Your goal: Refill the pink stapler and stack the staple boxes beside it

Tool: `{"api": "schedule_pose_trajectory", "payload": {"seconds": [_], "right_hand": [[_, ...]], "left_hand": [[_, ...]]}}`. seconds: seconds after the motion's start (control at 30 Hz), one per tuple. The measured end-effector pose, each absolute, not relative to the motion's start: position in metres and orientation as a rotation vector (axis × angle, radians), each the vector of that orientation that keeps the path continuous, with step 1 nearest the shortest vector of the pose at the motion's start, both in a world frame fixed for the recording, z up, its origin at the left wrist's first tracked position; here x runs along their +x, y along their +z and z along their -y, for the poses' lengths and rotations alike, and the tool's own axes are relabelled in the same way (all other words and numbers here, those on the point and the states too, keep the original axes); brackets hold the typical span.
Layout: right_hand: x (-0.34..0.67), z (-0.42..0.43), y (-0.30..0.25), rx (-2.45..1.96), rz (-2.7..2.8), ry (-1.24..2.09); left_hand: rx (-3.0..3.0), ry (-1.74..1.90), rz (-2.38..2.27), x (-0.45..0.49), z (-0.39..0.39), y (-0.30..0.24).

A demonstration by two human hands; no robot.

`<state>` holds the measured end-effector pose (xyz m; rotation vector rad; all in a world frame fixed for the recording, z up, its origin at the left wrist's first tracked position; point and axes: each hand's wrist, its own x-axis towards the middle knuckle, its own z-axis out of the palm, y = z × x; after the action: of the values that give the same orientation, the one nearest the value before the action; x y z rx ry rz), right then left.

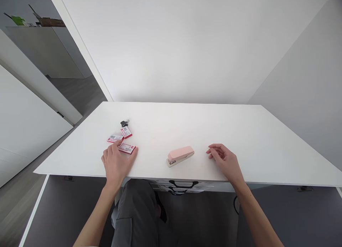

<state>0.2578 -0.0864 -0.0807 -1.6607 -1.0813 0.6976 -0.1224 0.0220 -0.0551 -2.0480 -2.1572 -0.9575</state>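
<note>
Left of the pink stapler [180, 155], the left hand [116, 161] lies with fingers spread, touching but not clamping the nearest red-and-white box [127, 148]; two more boxes [115, 138] and a black clip [124, 123] lie beyond. Right of the stapler, the right hand [224, 159] rests loosely curled and empty. Nothing is lifted yet: the stapler lies closed and untouched on the white table [253, 133], with plain white walls behind.
</note>
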Motion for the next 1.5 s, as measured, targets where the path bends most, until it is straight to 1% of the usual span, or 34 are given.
{"api": "schedule_pose_trajectory", "payload": {"seconds": [0.23, 0.5, 0.67, 1.07, 1.23, 1.5], "right_hand": [[0.256, 0.09, -0.079, -1.663, 1.127, 0.711], [0.241, 0.092, -0.067, -1.607, 1.591, 0.604], [0.227, 0.086, -0.07, -1.57, 1.704, 0.628], [0.2, 0.076, -0.07, -1.691, 1.727, 0.515], [0.203, 0.074, -0.074, -1.737, 1.693, 0.499], [0.204, 0.079, -0.074, -1.825, 1.605, 0.567]], "left_hand": [[-2.168, -1.055, 2.132, -0.126, -0.023, -0.059], [-2.229, -1.084, 2.102, -0.13, -0.022, -0.064], [-2.289, -1.076, 2.08, -0.131, -0.023, -0.065], [-2.443, -0.987, 1.981, -0.132, -0.021, -0.067], [-2.627, -0.94, 1.843, -0.132, -0.019, -0.065], [-2.715, -0.93, 1.658, -0.133, -0.021, -0.065]]}}
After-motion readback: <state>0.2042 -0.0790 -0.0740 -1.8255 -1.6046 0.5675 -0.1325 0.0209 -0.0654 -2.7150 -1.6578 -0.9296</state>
